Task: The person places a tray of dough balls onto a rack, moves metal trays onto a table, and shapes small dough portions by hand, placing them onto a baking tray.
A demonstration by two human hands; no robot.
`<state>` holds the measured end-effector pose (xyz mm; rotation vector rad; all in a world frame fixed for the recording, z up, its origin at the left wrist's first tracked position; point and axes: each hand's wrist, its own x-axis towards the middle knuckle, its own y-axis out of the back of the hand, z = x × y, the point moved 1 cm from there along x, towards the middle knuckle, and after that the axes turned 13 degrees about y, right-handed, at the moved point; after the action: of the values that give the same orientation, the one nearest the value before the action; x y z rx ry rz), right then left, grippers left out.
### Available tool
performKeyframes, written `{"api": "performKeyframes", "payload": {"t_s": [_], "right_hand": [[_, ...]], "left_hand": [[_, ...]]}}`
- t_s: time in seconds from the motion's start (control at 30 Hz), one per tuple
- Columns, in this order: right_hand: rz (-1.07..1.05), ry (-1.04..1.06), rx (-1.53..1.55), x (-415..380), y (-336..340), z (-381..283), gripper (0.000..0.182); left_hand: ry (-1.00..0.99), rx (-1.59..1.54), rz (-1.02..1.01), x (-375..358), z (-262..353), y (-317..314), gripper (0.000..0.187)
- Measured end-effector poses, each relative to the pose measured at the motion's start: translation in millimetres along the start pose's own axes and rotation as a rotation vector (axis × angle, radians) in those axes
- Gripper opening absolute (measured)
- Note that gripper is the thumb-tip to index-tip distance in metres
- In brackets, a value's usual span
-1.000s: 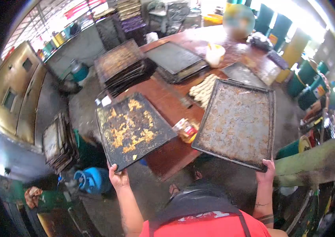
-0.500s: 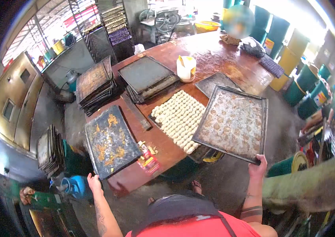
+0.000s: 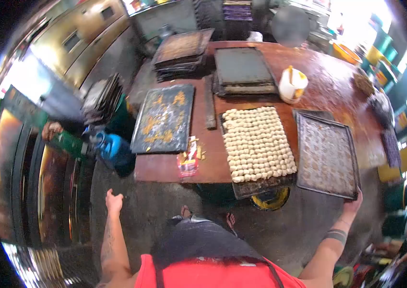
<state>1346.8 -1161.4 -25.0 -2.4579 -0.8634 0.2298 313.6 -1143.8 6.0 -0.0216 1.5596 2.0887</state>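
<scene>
My right hand point(image 3: 353, 202) grips the near right corner of a worn baking tray point(image 3: 328, 156), which lies over another dark tray at the table's right side. Just left of it, rows of pale dough pieces point(image 3: 258, 144) fill a dark tray whose near edge juts past the table. My left hand point(image 3: 114, 200) hangs in the air over the floor, fingers partly spread, with nothing in it. Nearest to it on the table is a floury dark tray point(image 3: 163, 119) with orange-brown crumbs. Beside that tray lies a red packet point(image 3: 188, 163).
On the wooden table point(image 3: 213, 168) stand a pile of dark trays point(image 3: 243, 67), another tray stack point(image 3: 184, 48), a flat bar point(image 3: 209, 103) and a white tub point(image 3: 293, 85). A blue gas cylinder point(image 3: 112, 149) and more upright trays point(image 3: 101, 100) stand at the left.
The view has turned left. The tray in my right hand has come down beside the dough tray, no longer overlapping it. My left hand has moved away from the floury tray.
</scene>
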Motion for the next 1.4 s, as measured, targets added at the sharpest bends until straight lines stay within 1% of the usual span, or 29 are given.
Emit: {"api": "performKeyframes", "payload": {"t_s": [0.07,0.1,0.13,0.17,0.2,0.23,0.33,0.37,0.4,0.47,0.5,0.57,0.6,0.7,0.77,0.8,0.83,0.9,0.97,1.0,1.03,1.07,1.1,1.13,1.17,1.3,1.33,1.37,1.4], "right_hand": [[0.107,-0.139,-0.101,15,-6,-16,0.029],[0.298,-0.049,-0.158,42,31,-12,0.033],[0.262,-0.011,0.007,75,69,-1,0.036],[0.359,-0.060,-0.055,69,48,1,0.037],[0.465,-0.100,-0.117,44,26,-8,0.037],[0.571,-0.139,-0.181,14,-3,-11,0.037],[0.536,-0.114,-0.448,-26,-25,26,0.036],[0.401,-0.023,-0.570,-50,-34,51,0.035],[0.259,0.075,-0.684,-77,-52,77,0.035],[0.142,0.101,-0.531,-151,-147,117,0.032],[-0.035,0.079,-0.541,-193,-194,132,0.033],[-0.341,0.057,-0.550,-260,-263,179,0.036],[-0.327,-0.167,-0.479,-320,-332,174,0.039],[-0.618,-0.409,-0.330,-421,-416,262,0.036],[-0.786,-0.788,-0.192,-495,-485,285,0.040],[-0.816,-0.897,-0.120,-526,-504,311,0.043],[-0.741,-1.008,-0.128,-554,-524,336,0.043],[-0.514,-1.163,0.010,-594,-552,400,0.042],[-0.331,-1.111,0.073,-628,-595,436,0.042],[-0.272,-1.052,0.087,-635,-611,446,0.041],[-0.226,-0.987,0.098,-637,-624,453,0.039],[-0.148,-0.948,0.033,-634,-634,457,0.048],[-0.066,-0.910,-0.029,-632,-643,458,0.059],[-0.090,-0.903,-0.017,-629,-642,463,0.047],[-0.024,-0.884,-0.044,-628,-645,461,0.034],[-0.079,-0.826,-0.086,-642,-649,433,0.024],[-0.085,-0.769,-0.080,-639,-637,435,0.023],[-0.090,-0.712,-0.074,-635,-623,435,0.022],[-0.070,-0.643,-0.109,-633,-614,430,0.020]], "left_hand": [[0.017,0.004,0.020,-15,-18,4,0.072],[0.015,0.013,0.027,-18,-25,8,0.072],[0.038,-0.009,0.025,-11,-42,1,0.072],[0.061,-0.030,0.022,-5,-58,-6,0.072],[0.062,0.066,0.035,-16,-51,-2,0.072],[0.073,0.037,0.007,-24,-47,1,0.073],[0.037,0.086,0.014,-26,-37,-7,0.073],[0.024,0.091,0.012,-25,-30,-6,0.073],[-0.073,0.031,-0.004,-5,-28,-18,0.072],[-0.224,-0.106,-0.057,39,-25,-41,0.069],[-0.292,-0.177,-0.103,54,-14,-47,0.067],[-0.313,-0.196,-0.245,58,27,-39,0.065],[-0.347,-0.188,-0.261,62,43,-35,0.065],[-0.488,-0.251,-0.280,130,73,-60,0.066],[-0.439,-0.322,-0.217,180,91,-71,0.068],[-0.298,-0.448,-0.303,195,104,-68,0.068],[-0.097,-0.772,-0.461,225,108,-90,0.055],[0.277,-1.118,-1.135,272,117,-98,0.041],[0.159,-1.056,-1.210,273,126,-67,0.027],[0.182,-1.003,-1.241,282,130,-65,0.026],[0.133,-0.984,-1.325,289,132,-63,0.037],[0.099,-0.987,-1.378,295,131,-61,0.044],[0.066,-0.986,-1.430,292,131,-36,0.051],[0.045,-1.035,-1.462,293,127,-17,0.051],[0.025,-1.083,-1.494,296,121,-1,0.051],[-0.038,-1.282,-1.574,343,89,19,0.051],[-0.028,-1.324,-1.566,360,80,17,0.051],[-0.001,-1.319,-1.451,374,66,16,0.051],[-0.025,-1.315,-1.451,383,56,23,0.052]]}}
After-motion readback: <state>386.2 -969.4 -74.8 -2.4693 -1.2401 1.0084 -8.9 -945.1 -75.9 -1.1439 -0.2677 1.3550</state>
